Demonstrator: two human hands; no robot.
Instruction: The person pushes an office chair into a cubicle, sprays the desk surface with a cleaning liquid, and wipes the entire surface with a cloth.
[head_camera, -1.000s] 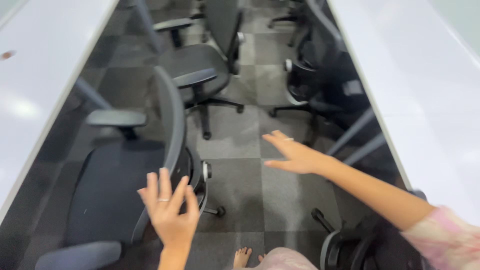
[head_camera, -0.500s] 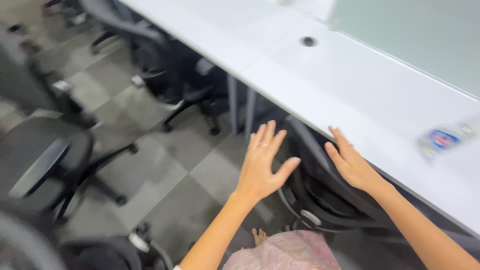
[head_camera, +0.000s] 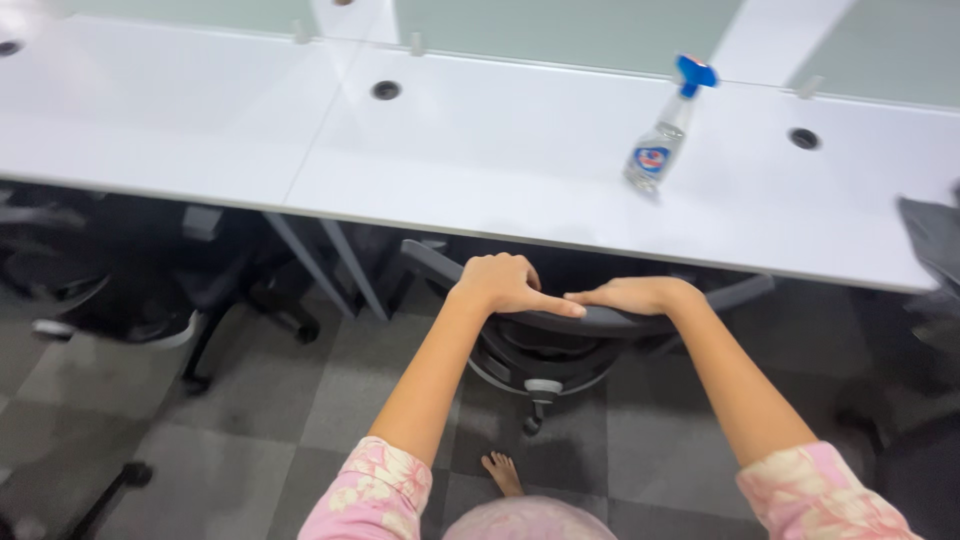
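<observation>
Both hands rest on the curved top edge of a dark grey office chair's backrest (head_camera: 610, 322), which is tucked under a long white desk (head_camera: 480, 160). My left hand (head_camera: 505, 285) is curled over that top edge with the forefinger pointing right. My right hand (head_camera: 635, 296) lies flat along the same edge, fingers bent over it, fingertips nearly touching the left forefinger. The chair's base and a castor (head_camera: 535, 420) show below the backrest. The seat is hidden under the desk.
A clear spray bottle with a blue trigger (head_camera: 660, 145) stands on the desk at the right. Round cable holes (head_camera: 386, 90) dot the desk. Another dark office chair (head_camera: 150, 290) sits at the left. A dark cloth (head_camera: 935, 235) lies at the right edge. Grey carpet tiles and a bare foot (head_camera: 500, 470) are below.
The view has swung from the aisle of chairs to the desk. Both hands, open in the air before, have come down onto the chair's backrest and closed over its top edge.
</observation>
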